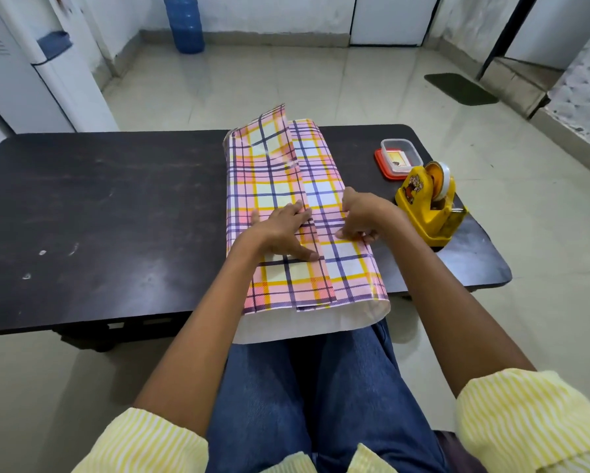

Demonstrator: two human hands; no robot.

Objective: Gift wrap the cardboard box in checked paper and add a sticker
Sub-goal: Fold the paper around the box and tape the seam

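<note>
Pink, yellow and purple checked paper (279,179) lies folded over itself on the dark table (98,213), its two edges overlapping along a seam down the middle. The cardboard box is hidden under it. The near end of the paper hangs past the table's front edge with its white underside showing. My left hand (283,230) lies flat on the left flap, fingers pressing at the seam. My right hand (361,216) rests on the right flap, fingertips curled at the paper near the seam; whether it pinches anything I cannot make out. At the far end one flap stands up loosely.
A yellow tape dispenser (430,206) stands on the table just right of my right hand. Behind it sits a small clear plastic box (401,157) on a red lid, with a card inside. A blue water jug (184,23) stands on the floor far off.
</note>
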